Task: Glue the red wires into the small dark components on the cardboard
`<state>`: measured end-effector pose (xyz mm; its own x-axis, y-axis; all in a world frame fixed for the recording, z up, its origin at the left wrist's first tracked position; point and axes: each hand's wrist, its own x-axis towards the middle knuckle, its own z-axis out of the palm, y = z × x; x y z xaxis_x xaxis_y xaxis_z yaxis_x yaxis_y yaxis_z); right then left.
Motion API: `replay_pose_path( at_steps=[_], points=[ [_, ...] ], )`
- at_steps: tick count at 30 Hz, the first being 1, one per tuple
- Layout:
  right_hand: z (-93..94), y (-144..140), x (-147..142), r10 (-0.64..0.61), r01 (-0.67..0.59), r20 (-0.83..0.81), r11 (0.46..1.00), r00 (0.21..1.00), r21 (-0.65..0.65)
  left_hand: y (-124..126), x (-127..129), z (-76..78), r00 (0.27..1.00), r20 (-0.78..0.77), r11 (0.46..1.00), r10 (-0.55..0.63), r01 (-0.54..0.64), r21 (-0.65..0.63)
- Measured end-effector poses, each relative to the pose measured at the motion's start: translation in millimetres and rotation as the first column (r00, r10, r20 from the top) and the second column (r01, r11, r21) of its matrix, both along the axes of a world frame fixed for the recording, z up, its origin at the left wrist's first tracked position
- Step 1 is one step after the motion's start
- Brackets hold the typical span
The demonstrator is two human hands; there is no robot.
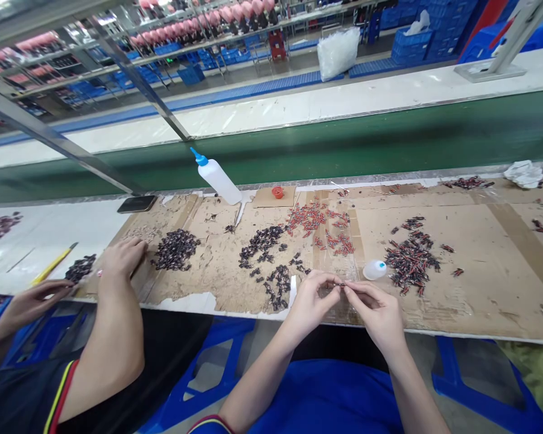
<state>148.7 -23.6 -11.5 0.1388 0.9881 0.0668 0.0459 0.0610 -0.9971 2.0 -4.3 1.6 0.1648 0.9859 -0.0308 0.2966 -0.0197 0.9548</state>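
Near the front edge of the cardboard-covered bench, my left hand and my right hand meet at their fingertips. Both pinch one small dark part, mostly covered by the fingers. Just beyond my right hand lies a small white bottle with a blue tip. To its right is a pile of small red-and-black parts. Past my left hand are loose clusters of small black parts, and farther back a spread of small red parts.
At left, a co-worker's hands work beside a pile of black parts. A tall white squeeze bottle stands tilted near the back, with a red cap to its right. A yellow knife and a phone lie at left.
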Motion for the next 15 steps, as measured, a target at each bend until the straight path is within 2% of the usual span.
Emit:
replay_pose_path(
  at_steps=[4,10,15],
  points=[
    [-3.6,-1,1,0.012,-0.013,0.027,0.999,1.000,0.031,-1,2,0.7,1.000,-0.027,1.000,0.014,-0.014,-0.011],
    [-5.4,-4,3,0.017,-0.018,0.099,1.000,0.995,0.004,-5,3,5.0,1.000,-0.006,1.000,0.018,-0.018,-0.007],
    [7.9,-7,10,-0.023,-0.033,0.261,0.977,0.965,0.210,-13,12,12.7,0.999,0.037,0.999,0.000,-0.002,0.053]
  ],
)
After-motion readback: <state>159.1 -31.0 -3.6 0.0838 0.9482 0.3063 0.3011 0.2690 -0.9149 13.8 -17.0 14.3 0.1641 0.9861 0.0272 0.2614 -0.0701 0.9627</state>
